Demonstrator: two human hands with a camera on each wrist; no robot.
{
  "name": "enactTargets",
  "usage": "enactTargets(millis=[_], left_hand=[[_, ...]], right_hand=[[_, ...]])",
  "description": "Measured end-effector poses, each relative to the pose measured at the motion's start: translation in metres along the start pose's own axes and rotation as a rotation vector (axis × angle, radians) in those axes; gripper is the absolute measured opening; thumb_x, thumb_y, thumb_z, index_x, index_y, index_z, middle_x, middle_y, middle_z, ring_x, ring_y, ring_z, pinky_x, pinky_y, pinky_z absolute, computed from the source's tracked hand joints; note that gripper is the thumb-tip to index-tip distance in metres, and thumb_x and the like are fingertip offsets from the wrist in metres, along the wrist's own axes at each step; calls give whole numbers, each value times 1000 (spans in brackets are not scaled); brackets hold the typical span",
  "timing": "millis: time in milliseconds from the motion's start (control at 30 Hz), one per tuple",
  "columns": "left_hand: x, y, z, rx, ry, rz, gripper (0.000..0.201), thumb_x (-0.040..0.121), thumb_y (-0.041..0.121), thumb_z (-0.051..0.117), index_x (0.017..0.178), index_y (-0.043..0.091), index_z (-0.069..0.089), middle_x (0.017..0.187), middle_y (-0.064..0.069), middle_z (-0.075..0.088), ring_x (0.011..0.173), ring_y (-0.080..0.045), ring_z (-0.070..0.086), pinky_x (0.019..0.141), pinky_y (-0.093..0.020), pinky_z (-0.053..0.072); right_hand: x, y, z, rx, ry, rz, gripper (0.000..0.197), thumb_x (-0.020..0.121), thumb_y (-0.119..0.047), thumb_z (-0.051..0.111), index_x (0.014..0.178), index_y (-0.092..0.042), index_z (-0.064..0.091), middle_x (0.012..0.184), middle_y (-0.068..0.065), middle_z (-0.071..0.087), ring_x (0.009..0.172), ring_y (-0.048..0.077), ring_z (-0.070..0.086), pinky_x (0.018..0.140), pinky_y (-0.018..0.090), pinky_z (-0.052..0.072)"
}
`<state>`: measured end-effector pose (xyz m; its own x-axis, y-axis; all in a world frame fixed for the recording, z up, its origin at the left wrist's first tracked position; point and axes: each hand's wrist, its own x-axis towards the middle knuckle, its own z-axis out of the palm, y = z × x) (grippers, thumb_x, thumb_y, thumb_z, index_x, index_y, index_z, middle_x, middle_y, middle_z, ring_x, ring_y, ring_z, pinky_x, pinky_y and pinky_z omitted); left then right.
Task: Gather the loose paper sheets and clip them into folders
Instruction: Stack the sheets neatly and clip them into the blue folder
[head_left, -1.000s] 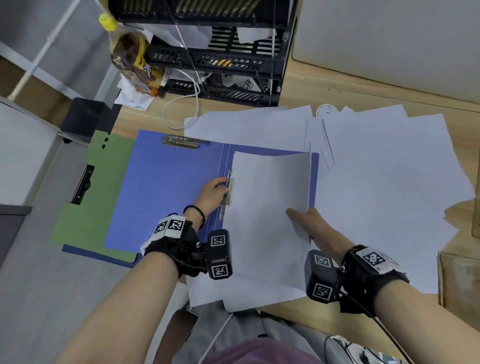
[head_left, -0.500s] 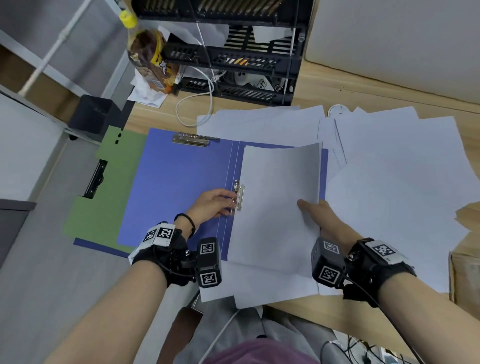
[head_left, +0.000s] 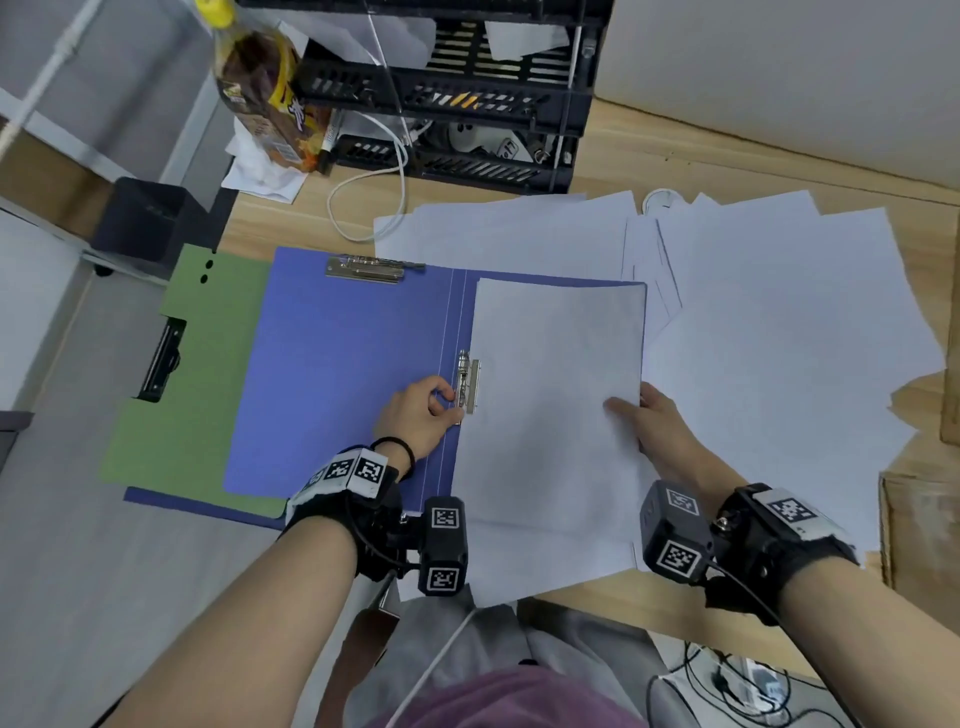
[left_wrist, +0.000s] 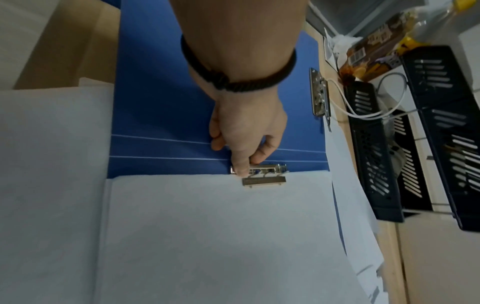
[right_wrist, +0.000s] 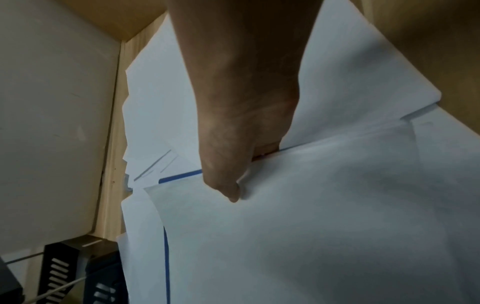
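An open blue folder (head_left: 343, 374) lies on the wooden desk. A stack of white sheets (head_left: 556, 395) rests on its right half, its left edge under the metal spine clip (head_left: 467, 382). My left hand (head_left: 423, 413) pinches the lever end of that clip (left_wrist: 262, 174) with thumb and fingers. At the stack's right edge my right hand (head_left: 641, 410) pinches the sheets, thumb on top and fingers beneath (right_wrist: 228, 185). A second clip (head_left: 366, 268) sits at the folder's top edge. More loose sheets (head_left: 779, 322) are spread to the right and behind.
A green folder (head_left: 176, 395) with a black clip lies under the blue one, overhanging the desk's left edge. Black stacked trays (head_left: 457, 98), a bottle (head_left: 265, 98) and a white cable (head_left: 363, 197) stand at the back. A cardboard box (head_left: 924, 525) sits at the right.
The stack has slid left so its edge now sits under the spine clip. My left hand stays at the clip and my right hand still holds the right edge.
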<state>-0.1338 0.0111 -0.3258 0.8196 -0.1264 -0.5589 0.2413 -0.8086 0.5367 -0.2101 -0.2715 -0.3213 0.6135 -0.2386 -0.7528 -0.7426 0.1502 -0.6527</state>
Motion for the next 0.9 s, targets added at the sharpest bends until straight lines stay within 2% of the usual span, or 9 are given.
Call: enactTargets(millis=[100,200,267,400,467,533,667,767,900], left_hand=[[1,-1,-4,-63,-49,-3,16,81,30,73,88,21,62,74,-1,68,63,-17,60,67,-31,51],[6,-1,-11,-220,-134,-71,17,80,23,76,89,13,66,78,-7,72,56,-18,61,59,-26,53],[7,0,-14,-256,-180,-83,13,84,21,72,90,12,67,79,-6,72,57,-16,61,55,-21,52],[1,-2,-18,-361,-151,-114,15,95,19,57,93,9,66,80,-5,64,59,-14,56,49,-11,47],[-4,-6,-22,-421,-119,-140,16,96,17,53,90,9,66,77,-3,61,61,-13,53,47,-9,46],[-6,-14,-27,-431,-102,-159,20,96,19,52,82,12,65,76,-2,61,62,-12,52,55,-14,48],[-9,-24,-39,-391,-116,-140,21,97,17,49,78,19,58,84,-6,60,72,-19,54,76,-34,50],[-8,-18,-44,-355,-94,-150,12,97,16,46,87,17,51,71,-5,51,57,-18,47,53,-28,43],[-7,13,-38,-360,-138,-81,13,98,19,46,92,11,54,67,-2,49,50,-15,42,41,-21,36]], right_hand=[[-2,2,-7,-10,109,-75,31,93,-10,58,124,-8,55,93,1,57,73,14,57,52,14,43],[-4,6,-6,-44,129,-95,37,97,-13,54,133,-14,50,118,0,51,105,16,51,81,23,41],[-8,7,-3,-32,134,-85,40,98,-14,51,138,-15,47,127,-1,47,116,16,46,92,27,37],[-16,5,7,-31,124,-76,34,98,-14,49,132,-16,55,127,-1,52,120,17,47,96,28,38],[-22,5,18,-56,77,-82,28,99,-13,48,124,-18,59,114,-6,55,113,16,48,90,25,39],[-29,5,32,-88,24,-97,26,99,-15,48,122,-18,60,111,-7,56,110,15,49,79,21,40],[-37,5,48,-140,-29,-99,31,100,-17,47,129,-18,57,128,-1,54,116,16,49,85,25,38],[-43,2,45,-119,-24,-87,31,100,-17,47,129,-19,58,128,-3,53,118,14,47,87,26,37],[-51,7,20,-55,6,-54,28,99,-15,48,124,-17,61,127,-1,56,117,16,49,92,30,40]])
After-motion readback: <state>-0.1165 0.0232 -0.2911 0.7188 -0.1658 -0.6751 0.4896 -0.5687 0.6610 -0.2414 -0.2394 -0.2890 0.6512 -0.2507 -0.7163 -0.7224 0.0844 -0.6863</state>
